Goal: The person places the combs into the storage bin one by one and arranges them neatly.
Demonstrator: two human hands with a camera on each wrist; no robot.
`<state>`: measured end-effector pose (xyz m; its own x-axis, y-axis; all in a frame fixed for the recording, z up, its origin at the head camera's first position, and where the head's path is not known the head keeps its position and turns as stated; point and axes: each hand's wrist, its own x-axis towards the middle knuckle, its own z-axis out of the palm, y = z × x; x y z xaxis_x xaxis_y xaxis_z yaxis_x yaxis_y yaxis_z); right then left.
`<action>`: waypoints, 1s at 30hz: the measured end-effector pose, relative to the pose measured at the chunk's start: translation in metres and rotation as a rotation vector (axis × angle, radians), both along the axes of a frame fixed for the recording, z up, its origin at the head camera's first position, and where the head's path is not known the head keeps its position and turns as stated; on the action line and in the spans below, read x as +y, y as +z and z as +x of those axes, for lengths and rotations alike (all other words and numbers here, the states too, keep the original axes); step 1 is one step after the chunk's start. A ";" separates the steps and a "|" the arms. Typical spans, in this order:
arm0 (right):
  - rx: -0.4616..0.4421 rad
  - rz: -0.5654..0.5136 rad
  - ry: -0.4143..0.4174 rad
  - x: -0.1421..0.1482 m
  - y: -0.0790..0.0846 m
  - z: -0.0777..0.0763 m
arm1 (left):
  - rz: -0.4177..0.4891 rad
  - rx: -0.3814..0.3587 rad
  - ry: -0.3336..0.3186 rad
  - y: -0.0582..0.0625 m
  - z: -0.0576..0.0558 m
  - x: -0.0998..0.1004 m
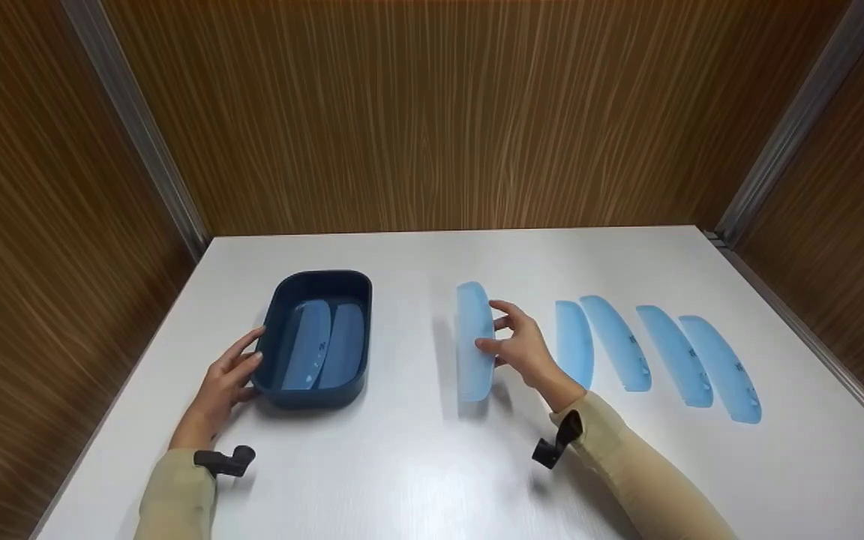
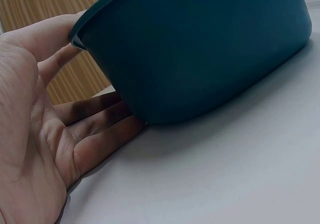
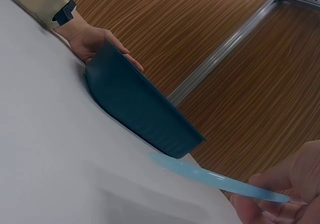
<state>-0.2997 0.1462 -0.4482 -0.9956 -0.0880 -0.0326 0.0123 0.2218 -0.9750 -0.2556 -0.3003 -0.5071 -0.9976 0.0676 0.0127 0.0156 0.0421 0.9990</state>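
My right hand point(image 1: 523, 347) pinches a light-blue translucent plastic strip point(image 1: 475, 341) by its right edge, thumb over the near face. The strip, straight along one side and curved along the other, hangs over the table, its shadow below. Seen edge-on in the right wrist view, the same strip point(image 3: 220, 180) is thin and slightly bowed. To the left stands a dark-blue plastic bin point(image 1: 367, 352) with two such strips point(image 1: 310, 341) lying side by side inside. My left hand point(image 1: 223, 386) rests its extended fingers against the bin's left wall, one fingertip right at the rim in the left wrist view.
Several more light-blue strips point(image 1: 672, 352) lie spread on the white table point(image 1: 417, 472) right of my right hand, some bearing small dark marks. My right forearm overlaps the nearest one. Wood-grain panels point(image 1: 432, 112) enclose the table at the back and both sides.
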 end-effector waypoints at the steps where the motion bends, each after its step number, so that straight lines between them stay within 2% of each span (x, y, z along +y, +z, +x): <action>1: -0.004 0.002 -0.001 -0.001 0.001 0.000 | 0.004 -0.002 0.000 0.000 0.000 0.000; 20: -0.016 -0.043 0.008 -0.027 0.004 -0.007 | -0.014 -0.014 -0.005 0.004 0.002 0.000; 30: -0.017 -0.095 -0.005 -0.045 0.005 -0.007 | -0.004 -0.009 -0.005 0.001 0.002 -0.001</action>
